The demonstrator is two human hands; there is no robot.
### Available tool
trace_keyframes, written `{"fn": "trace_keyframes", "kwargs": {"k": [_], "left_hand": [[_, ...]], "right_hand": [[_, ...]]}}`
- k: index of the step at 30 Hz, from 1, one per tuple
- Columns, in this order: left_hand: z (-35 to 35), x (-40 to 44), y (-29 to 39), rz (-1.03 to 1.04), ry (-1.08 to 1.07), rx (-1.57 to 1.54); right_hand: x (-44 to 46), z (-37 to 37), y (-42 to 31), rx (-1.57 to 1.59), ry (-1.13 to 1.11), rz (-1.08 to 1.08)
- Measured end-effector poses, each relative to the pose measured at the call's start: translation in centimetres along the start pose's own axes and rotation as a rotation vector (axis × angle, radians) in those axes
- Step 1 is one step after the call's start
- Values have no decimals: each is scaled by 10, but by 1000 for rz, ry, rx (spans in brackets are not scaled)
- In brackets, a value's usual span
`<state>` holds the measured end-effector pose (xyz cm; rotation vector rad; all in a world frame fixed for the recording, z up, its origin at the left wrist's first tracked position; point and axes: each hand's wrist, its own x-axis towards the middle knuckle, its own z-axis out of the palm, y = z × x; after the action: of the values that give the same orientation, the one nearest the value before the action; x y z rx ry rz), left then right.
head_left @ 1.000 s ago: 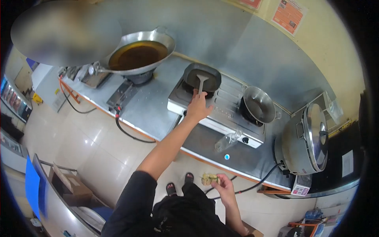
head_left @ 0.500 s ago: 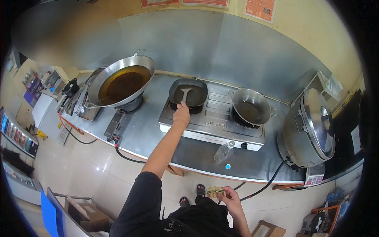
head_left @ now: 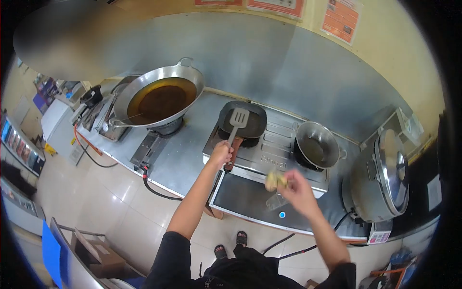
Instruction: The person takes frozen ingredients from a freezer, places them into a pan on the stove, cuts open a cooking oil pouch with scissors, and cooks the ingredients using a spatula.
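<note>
My left hand (head_left: 222, 153) is closed round the handle of a grey slotted turner (head_left: 238, 118), whose head appears over the square frying pan (head_left: 259, 126). The pan stands on the left burner of the gas stove (head_left: 275, 150), its brown handle (head_left: 234, 150) pointing towards me beside my left hand. At the stove's front edge, my right hand (head_left: 301, 193) pinches a pale yellow-green piece of food (head_left: 275, 181), blurred by motion, so its kind is unclear. Below that hand lies a clear plastic bottle (head_left: 275, 202), partly hidden, with a blue cap (head_left: 282, 215) near it.
A big wok (head_left: 197, 77) of dark oil stands on a burner at the left. On the stove's right burner sits a smaller metal wok (head_left: 317, 144). A large lidded pot (head_left: 368, 188) stands at the right end. Hoses (head_left: 163, 194) hang along the counter's front.
The turner has come up from the pan's inside, drawn back towards me. My right hand has risen from below the counter edge to the stove front with the food. The view has shifted slightly.
</note>
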<state>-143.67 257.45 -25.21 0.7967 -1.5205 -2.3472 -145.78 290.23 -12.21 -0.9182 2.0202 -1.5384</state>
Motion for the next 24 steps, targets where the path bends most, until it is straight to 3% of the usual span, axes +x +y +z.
{"fn": "trace_keyframes", "kwargs": {"k": [2,4,9,15,24], "left_hand": [[12,-17,13,15,7,39],[16,-23,20,8,-28,55],[18,-22,27,2,-16,87],[0,4,19,18,92,78],[2,31,13,-2,87,162]], "right_hand": [[86,-2,10,-303,30,-242],[154,16,-14,-479,86,-232],[310,49,55,-609,149,-593],[370,93,93,-714,93,-548],[369,91,104,-894,-1,-481]]}}
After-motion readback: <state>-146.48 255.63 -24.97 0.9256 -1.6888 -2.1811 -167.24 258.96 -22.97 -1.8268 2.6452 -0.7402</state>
